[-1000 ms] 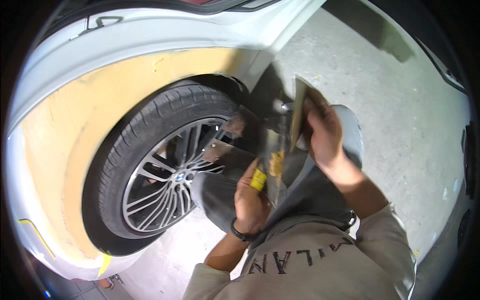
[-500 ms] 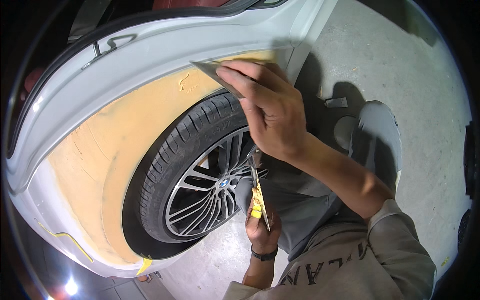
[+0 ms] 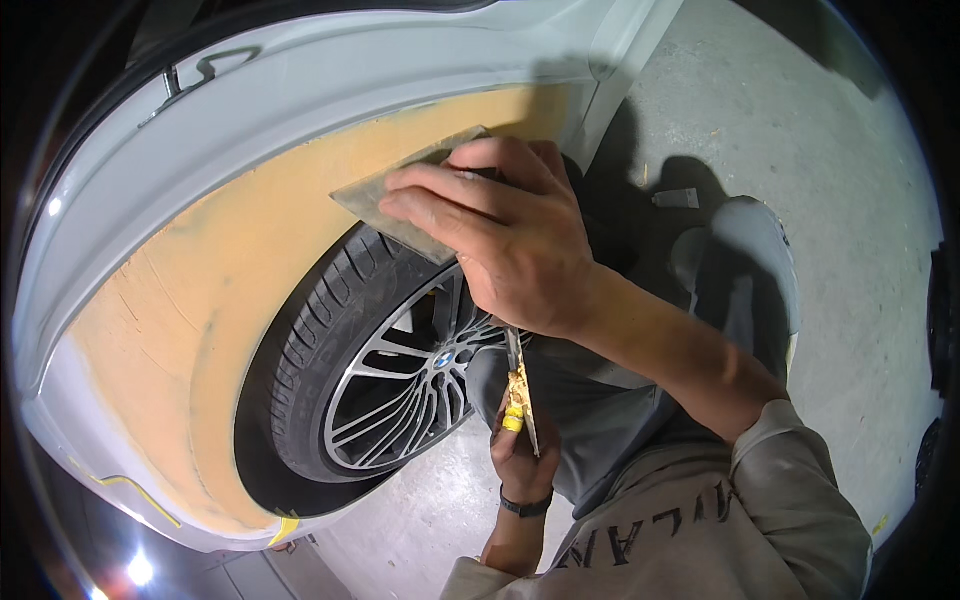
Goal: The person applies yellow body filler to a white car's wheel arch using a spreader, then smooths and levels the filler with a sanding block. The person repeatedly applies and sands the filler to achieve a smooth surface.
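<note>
My right hand (image 3: 490,230) grips a flat grey spreader (image 3: 385,190), its face smeared with pale filler. The blade lies against or just above the band of orange-yellow body filler (image 3: 250,225) on a white car's body panel, over the wheel arch; contact is hard to tell. Lower down, my left hand (image 3: 522,465) is closed around a thin putty board (image 3: 531,405), seen almost edge-on. A lump of yellowish filler (image 3: 517,385) clings to that board, with a bright yellow patch below it. Part of the board's upper end is hidden near my right hand.
The tyre (image 3: 310,330) and spoked wheel (image 3: 395,375) sit just under the filled panel. My grey-trousered knee (image 3: 490,380) is close to the wheel. A small pale tube (image 3: 676,198) lies on the concrete floor (image 3: 790,150). Yellow tape (image 3: 285,528) marks the panel's lower edge.
My right hand has brought the spreader down and left, and its broad face now shows. The small raised dab of filler on the panel no longer shows. My left hand stays nearly still.
</note>
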`<state>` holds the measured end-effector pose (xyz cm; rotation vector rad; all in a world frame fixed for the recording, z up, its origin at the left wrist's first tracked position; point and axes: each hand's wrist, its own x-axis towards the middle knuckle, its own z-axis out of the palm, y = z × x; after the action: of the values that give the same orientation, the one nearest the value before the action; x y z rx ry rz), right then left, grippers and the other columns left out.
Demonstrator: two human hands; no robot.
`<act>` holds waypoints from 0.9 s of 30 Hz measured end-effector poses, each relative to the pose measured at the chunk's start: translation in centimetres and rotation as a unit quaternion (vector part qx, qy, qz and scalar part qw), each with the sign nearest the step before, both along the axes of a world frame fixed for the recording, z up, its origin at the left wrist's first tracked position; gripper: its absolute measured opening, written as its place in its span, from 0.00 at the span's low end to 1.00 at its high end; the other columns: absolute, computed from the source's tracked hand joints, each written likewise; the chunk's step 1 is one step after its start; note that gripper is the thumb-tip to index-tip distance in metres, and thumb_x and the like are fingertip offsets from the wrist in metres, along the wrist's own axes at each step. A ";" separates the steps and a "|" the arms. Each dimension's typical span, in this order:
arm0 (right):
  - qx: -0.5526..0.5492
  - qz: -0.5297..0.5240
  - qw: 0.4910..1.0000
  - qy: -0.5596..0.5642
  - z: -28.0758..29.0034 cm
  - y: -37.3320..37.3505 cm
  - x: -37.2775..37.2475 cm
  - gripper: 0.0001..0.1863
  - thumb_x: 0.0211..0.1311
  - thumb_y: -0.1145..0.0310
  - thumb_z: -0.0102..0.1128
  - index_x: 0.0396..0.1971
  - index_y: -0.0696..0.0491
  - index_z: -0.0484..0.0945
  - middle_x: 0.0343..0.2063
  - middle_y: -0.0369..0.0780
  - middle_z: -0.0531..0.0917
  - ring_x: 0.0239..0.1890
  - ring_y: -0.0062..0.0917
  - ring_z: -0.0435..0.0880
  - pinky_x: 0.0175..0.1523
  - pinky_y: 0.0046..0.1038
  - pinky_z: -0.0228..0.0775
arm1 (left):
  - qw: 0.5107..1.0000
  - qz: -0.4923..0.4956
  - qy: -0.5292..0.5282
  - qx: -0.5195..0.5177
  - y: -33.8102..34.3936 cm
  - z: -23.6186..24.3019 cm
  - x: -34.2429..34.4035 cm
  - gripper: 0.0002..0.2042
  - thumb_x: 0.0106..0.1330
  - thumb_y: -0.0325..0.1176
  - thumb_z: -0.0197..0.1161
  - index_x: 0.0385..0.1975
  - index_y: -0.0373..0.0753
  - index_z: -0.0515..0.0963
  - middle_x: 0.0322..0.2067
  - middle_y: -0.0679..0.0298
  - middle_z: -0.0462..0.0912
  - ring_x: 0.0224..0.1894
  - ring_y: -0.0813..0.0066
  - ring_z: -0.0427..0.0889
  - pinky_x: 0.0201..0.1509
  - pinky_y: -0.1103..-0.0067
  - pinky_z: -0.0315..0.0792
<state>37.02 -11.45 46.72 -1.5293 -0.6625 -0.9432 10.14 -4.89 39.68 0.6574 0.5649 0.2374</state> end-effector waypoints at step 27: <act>0.048 -0.046 0.997 -0.027 0.2 1.3 1.8 0.24 0.52 0.77 0.67 0.52 0.50 0.89 0.53 0.29 0.86 0.51 0.28 0.78 0.57 0.29 0.70 | 0.996 0.065 0.045 -0.052 -1.1 -0.3 0.0 0.17 0.66 0.35 0.60 0.52 0.36 0.79 0.31 0.66 0.77 0.21 0.80 0.67 0.25 0.87 0.65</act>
<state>38.83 -10.11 46.90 -1.4635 -0.5807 -1.0756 10.15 -6.03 39.42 0.5335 0.7026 0.2985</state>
